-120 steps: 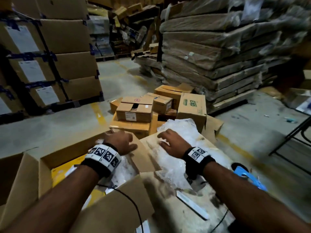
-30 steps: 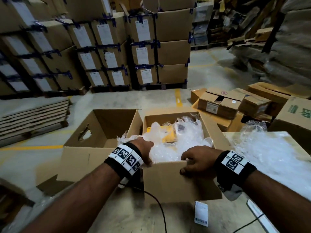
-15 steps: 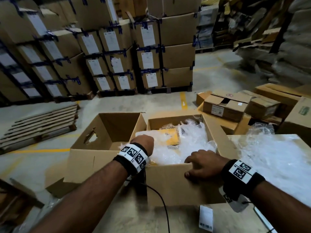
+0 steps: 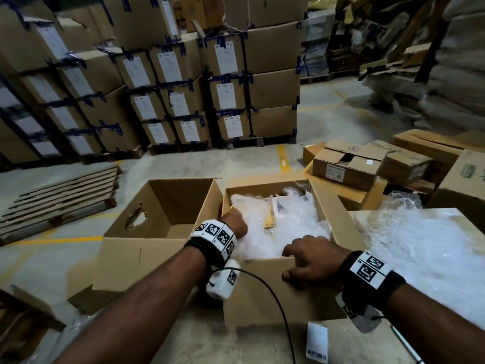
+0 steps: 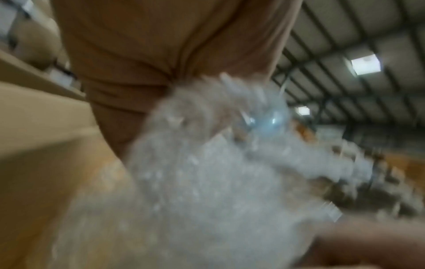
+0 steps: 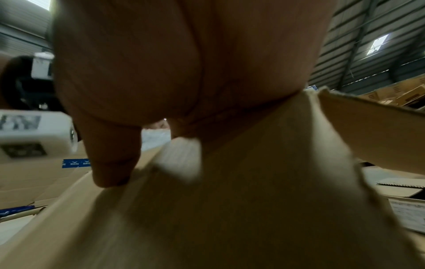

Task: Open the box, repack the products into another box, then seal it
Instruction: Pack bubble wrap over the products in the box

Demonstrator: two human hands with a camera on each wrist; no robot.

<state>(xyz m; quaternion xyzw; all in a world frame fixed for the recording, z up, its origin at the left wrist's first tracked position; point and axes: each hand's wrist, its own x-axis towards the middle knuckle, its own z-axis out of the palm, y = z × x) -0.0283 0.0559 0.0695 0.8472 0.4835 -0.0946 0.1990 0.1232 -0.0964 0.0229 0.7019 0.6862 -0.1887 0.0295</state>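
Observation:
Two open cardboard boxes stand side by side on the table. The left box (image 4: 157,219) shows a bare inside. The right box (image 4: 275,290) is filled with bubble wrap (image 4: 294,222), and a yellow product (image 4: 270,219) pokes out of it. My left hand (image 4: 233,224) reaches down into the right box at its left wall. In the blurred left wrist view a bunch of bubble wrap (image 5: 207,163) comes out of its curled grip. My right hand (image 4: 307,261) grips the near wall of the right box (image 6: 253,200), thumb (image 6: 110,160) outside and fingers inside.
A loose sheet of bubble wrap (image 4: 425,248) lies on the table to the right, and a barcode label (image 4: 316,342) near the front. Small cartons (image 4: 346,166) sit on the floor at right. Flat boards (image 4: 57,198) lie at left, with tall labelled carton stacks (image 4: 183,74) behind.
My left hand has sunk deeper into the right box, and the bubble wrap now covers more of the yellow product. My right hand keeps its hold on the near wall.

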